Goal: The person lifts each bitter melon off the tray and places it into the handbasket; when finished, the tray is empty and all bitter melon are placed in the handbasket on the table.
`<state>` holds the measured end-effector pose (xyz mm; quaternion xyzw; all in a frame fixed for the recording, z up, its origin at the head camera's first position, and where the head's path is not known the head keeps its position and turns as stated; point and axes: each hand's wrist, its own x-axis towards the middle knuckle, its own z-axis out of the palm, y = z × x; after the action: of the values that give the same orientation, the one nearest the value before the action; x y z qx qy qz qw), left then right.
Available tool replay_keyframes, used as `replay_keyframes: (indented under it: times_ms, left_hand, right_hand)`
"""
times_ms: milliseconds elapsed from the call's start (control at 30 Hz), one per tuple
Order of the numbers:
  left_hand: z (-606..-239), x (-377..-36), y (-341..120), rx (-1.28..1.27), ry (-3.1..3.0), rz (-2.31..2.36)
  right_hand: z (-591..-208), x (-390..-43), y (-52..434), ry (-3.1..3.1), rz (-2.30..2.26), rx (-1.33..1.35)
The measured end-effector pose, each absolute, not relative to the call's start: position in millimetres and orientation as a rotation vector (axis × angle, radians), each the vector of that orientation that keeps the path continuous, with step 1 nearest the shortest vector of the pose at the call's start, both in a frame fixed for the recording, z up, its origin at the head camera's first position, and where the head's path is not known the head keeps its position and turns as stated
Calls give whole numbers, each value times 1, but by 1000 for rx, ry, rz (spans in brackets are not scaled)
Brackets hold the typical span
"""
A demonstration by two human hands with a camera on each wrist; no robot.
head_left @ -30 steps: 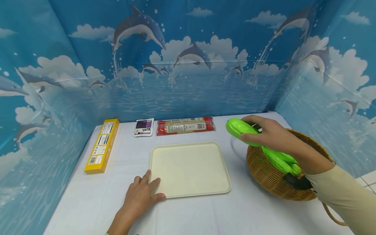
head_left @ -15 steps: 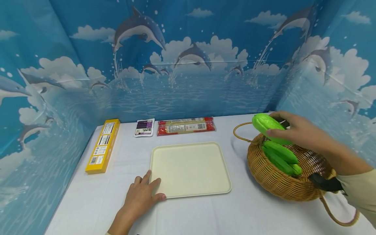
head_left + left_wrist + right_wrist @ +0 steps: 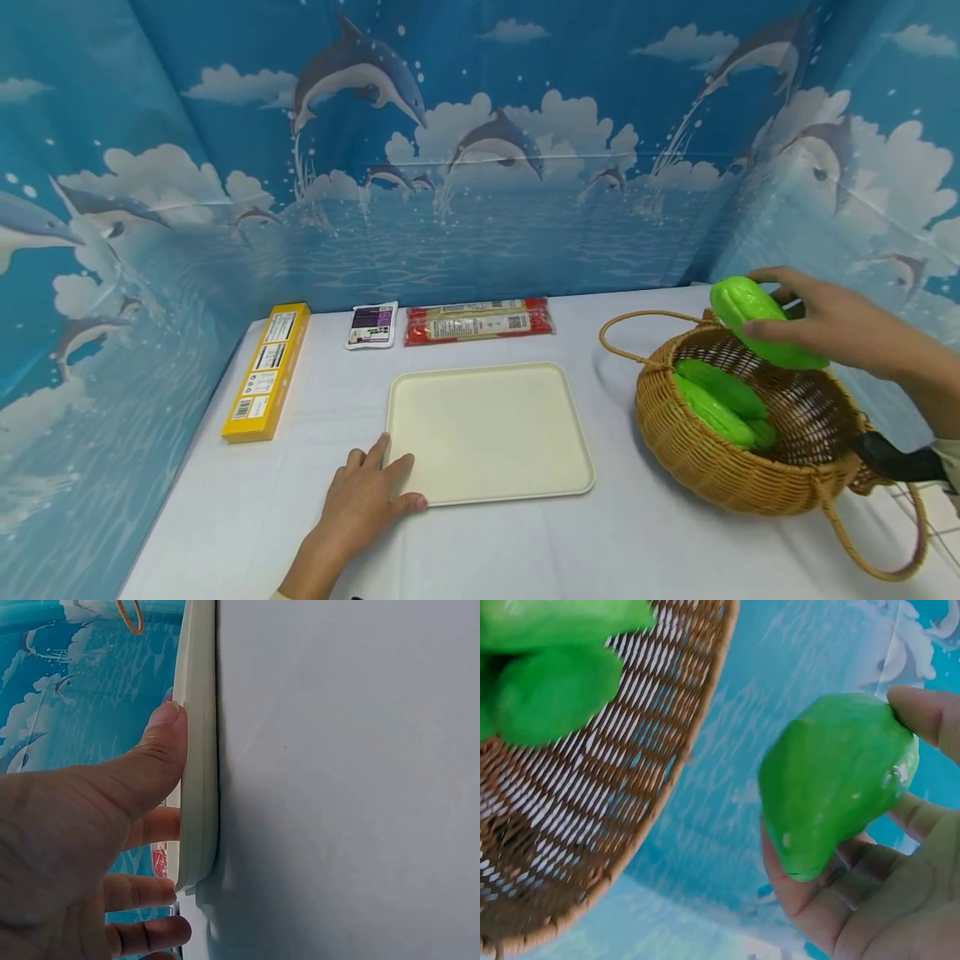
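Note:
My right hand (image 3: pixel 817 321) grips a bright green toy vegetable (image 3: pixel 761 321) (image 3: pixel 832 780) in the air over the far rim of a wicker basket (image 3: pixel 720 467) (image 3: pixel 592 825). Two more green vegetables (image 3: pixel 723 400) (image 3: pixel 547 682) lie inside the basket. My left hand (image 3: pixel 367 500) (image 3: pixel 90 847) rests flat on the white table, its thumb and fingers straight against the near left corner of a cream tray (image 3: pixel 487 429) (image 3: pixel 199 750).
Along the back of the table lie a yellow box (image 3: pixel 264 371), a small purple and white packet (image 3: pixel 369 325) and a long red packet (image 3: pixel 478 321). Blue dolphin-print walls close in three sides. The basket's handle loops (image 3: pixel 888 550) stick out front and back.
My right hand has carried the green vegetable rightward, from left of the basket to above its far rim. The left hand and tray have stayed put.

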<state>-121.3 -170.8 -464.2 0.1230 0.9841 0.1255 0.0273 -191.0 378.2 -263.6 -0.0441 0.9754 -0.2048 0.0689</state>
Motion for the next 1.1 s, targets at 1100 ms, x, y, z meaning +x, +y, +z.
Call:
replay_keyframes:
  times_ms: [1100]
  left_hand:
    - [-461, -120, -168, 365, 3033, 389]
  right_hand:
    - [-308, -213, 407, 2772, -382, -342]
